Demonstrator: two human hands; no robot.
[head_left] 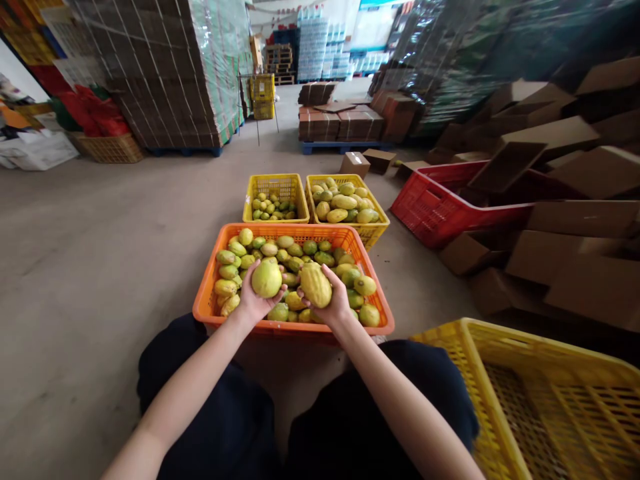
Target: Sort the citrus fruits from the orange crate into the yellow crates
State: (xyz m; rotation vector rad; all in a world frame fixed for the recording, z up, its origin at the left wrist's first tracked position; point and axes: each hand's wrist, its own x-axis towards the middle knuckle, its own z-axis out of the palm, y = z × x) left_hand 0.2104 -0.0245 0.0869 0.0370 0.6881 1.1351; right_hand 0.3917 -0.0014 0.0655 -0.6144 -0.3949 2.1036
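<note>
My left hand [256, 301] is closed around a rounded yellow-green papaya [267, 278], its fingers curled under it. A longer, ribbed yellow papaya [316, 285] lies in my right hand [339, 297], with the thumb along its side. Both fruits are held side by side, a small gap apart, over an orange crate [207, 293]. That crate holds many more green and yellow papayas [285, 241], some hidden behind my hands.
Behind the orange crate stand two yellow crates, one with smaller fruit [273, 208], one with larger fruit [345, 202]. A yellow crate [550, 360] is at my right. A red crate [425, 207] and cardboard boxes [575, 233] crowd the right side; wrapped pallets [150, 73] stand behind.
</note>
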